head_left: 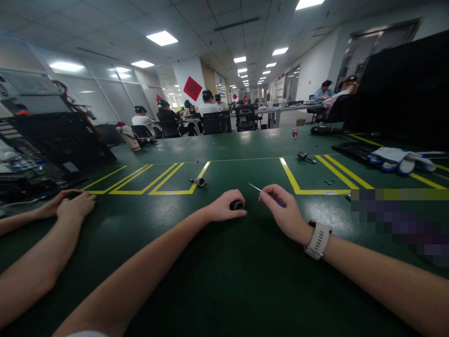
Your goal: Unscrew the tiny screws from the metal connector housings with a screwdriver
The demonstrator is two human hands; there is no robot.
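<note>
My left hand (224,206) rests on the green table (224,281) with its fingers closed around a small black cylindrical part (236,205). Just to its right, my right hand (282,210) grips a small screwdriver (270,196) with a purple handle; its thin metal shaft points up and to the left. A white watch (317,239) sits on my right wrist. The two hands are a short gap apart.
A co-worker's hands (72,202) lie on the table at the left beside a black opened device (59,140). A loose small tool (198,181), another tool (306,157), small screws (329,181), gloves (398,159) and yellow floor-style markings (291,175) lie farther back. Seated people work in the distance.
</note>
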